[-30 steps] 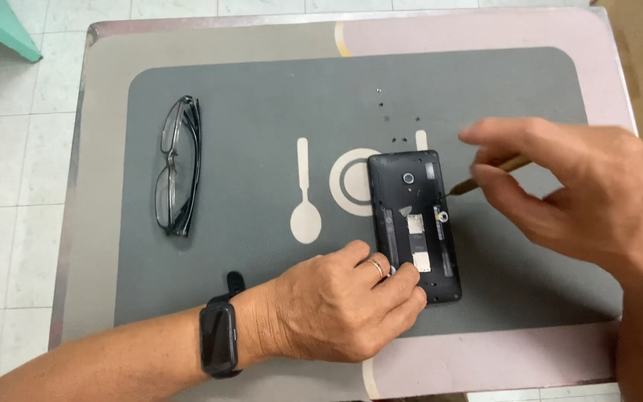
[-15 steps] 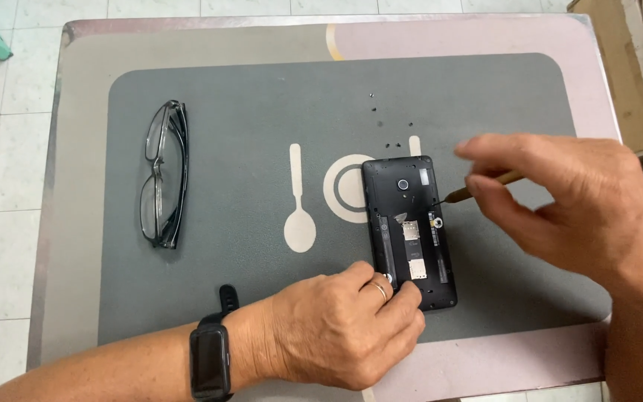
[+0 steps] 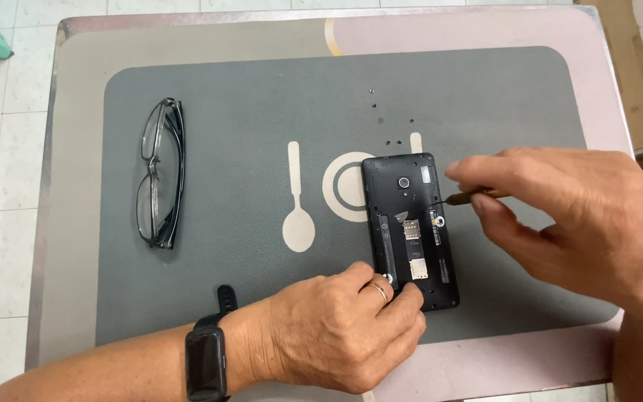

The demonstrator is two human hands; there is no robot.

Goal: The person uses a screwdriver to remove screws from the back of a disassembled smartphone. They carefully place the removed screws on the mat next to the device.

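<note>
Item: black phone (image 3: 411, 231), back cover off, lying face down lengthwise on the grey mat (image 3: 247, 112) just right of the printed spoon and over the printed plate ring; card slots, camera lens and inner frame exposed. Your left hand (image 3: 344, 327) pins its lower end, fingers curled together and pressed on the bottom-left corner, a ring on one finger and a dark wrist band (image 3: 206, 361) behind. Your right hand (image 3: 574, 216) comes in from the right with fingers pinched tight on a slim screwdriver (image 3: 478, 196), whose thin tip reaches the phone's right edge in the upper half, at or just beside a screw point; whether the tip is seated in a screw head is too small to tell. Loose parts: several tiny dark screws (image 3: 390, 126) lie scattered on the mat above the phone's top edge, apart from one another. Progress, judged from this layout: the cover is already removed and some screws look to be out, so the opening work seems partly done; the inner frame is not yet lifted, and the right-edge screw appears to be the one in hand. Also present: folded black-framed glasses (image 3: 161, 182) at the mat's left side, well apart from the work, on a pale-edged table (image 3: 76, 89).
</note>
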